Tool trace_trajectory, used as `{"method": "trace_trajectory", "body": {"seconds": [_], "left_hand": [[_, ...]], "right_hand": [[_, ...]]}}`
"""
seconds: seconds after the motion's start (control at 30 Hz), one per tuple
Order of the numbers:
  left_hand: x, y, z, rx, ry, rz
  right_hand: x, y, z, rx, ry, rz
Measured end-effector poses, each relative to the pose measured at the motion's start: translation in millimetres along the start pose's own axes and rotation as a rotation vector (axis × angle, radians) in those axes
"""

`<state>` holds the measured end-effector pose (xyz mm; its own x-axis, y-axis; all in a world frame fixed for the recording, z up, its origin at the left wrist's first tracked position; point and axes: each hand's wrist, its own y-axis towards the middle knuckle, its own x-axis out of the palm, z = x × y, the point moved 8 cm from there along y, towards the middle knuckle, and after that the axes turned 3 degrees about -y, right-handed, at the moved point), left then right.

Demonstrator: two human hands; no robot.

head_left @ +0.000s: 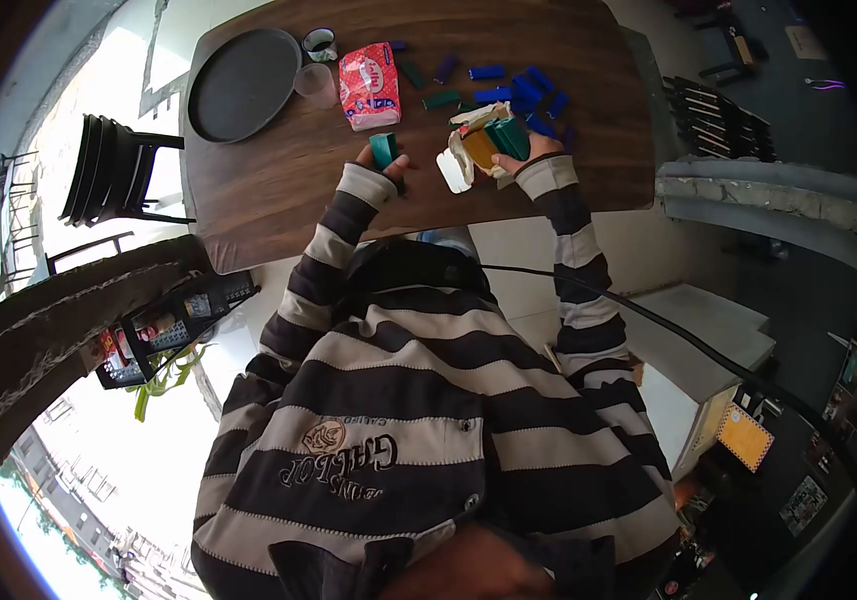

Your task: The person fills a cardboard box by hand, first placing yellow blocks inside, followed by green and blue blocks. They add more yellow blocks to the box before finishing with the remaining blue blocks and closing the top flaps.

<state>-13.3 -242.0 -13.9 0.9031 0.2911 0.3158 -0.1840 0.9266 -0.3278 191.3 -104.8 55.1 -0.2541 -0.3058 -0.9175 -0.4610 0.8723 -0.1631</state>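
Observation:
My left hand is closed around a small green block above the near part of the wooden table. My right hand grips a torn white box with green blocks and a mustard-yellow piece showing at its open side. The box is tilted, and its flap hangs toward the left. Beyond it lies a loose group of blue blocks. A few dark green blocks lie left of them. A pink-red printed packet stands beyond my left hand.
On the wooden table, a round black tray lies at the far left. Beside it are a mug and a clear plastic cup. Stacked black chairs stand left of the table. A black cable runs past my right arm.

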Motion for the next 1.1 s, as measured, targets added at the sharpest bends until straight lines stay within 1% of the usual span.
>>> {"method": "trace_trajectory", "body": {"seconds": [0.03,0.13,0.23,0.27,0.3,0.4,0.43,0.47,0.5,0.53,0.6,0.67,0.77,0.87,1.03,1.1], "left_hand": [[-17,-5,-6,-0.018,-0.015,0.039],[-63,-22,-20,-0.003,-0.100,0.144],[-95,-37,-30,-0.052,-0.084,0.262],[-98,-40,-31,-0.040,-0.102,0.272],[-102,-44,-33,-0.029,-0.119,0.283],[-109,-53,-41,-0.018,-0.141,0.324],[-109,-54,-42,-0.017,-0.143,0.340],[-109,-55,-42,-0.013,-0.143,0.354],[-108,-57,-43,-0.014,-0.142,0.367],[-107,-59,-44,-0.014,-0.139,0.377],[-109,-58,-50,-0.015,-0.182,0.364],[-112,-56,-53,-0.018,-0.184,0.372],[-115,-54,-54,-0.017,-0.151,0.404],[-116,-52,-49,-0.009,-0.145,0.403],[-117,-48,-51,-0.063,-0.132,0.444],[-116,-50,-51,-0.087,-0.122,0.454]], "right_hand": [[7,1,-8,0.008,-0.178,-0.129],[28,15,-22,0.045,-0.442,-0.293],[57,46,-14,-0.003,-0.520,-0.334],[64,55,-11,-0.029,-0.548,-0.338],[48,43,-33,0.001,-0.538,-0.448],[89,64,-18,-0.067,-0.451,-0.527],[92,64,-16,0.000,-0.495,-0.598],[158,97,38,0.168,-0.066,-0.507],[138,82,20,0.152,-0.213,-0.561],[92,53,-19,0.136,-0.360,-0.610],[99,52,-3,0.005,-0.672,-0.535],[115,56,12,0.048,-0.769,-0.635],[117,61,15,0.035,-0.730,-0.676],[96,58,-10,-0.070,-0.701,-0.548],[111,63,-8,-0.188,-0.670,-0.402],[117,64,-7,-0.261,-0.640,-0.295]]}}
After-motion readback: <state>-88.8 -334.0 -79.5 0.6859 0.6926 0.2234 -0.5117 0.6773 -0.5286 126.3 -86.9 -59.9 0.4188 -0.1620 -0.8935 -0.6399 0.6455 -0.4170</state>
